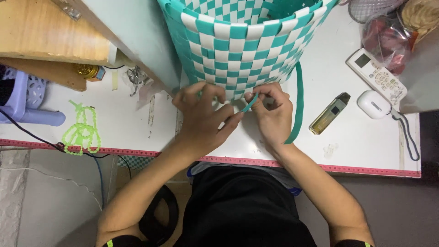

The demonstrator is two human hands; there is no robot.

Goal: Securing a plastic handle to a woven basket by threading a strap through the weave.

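Note:
A teal and white checkered woven basket [238, 41] lies on its side on the white table [356, 142], its bottom edge toward me. My left hand [203, 116] presses against the basket's lower weave, fingers curled on a strip. Beside it, my right hand [272, 114] pinches a teal plastic strip [250, 104] at the basket's edge. A long loose teal strip [298, 103] runs from the basket down past my right wrist.
A gold and black slim device [329, 113], a white remote control [376, 75] and a white earbud case [373, 104] with a grey cord lie at right. Green bead strings [81, 130] and a purple plastic basket [23, 98] are at left. A wooden shelf [41, 32] stands at the back left.

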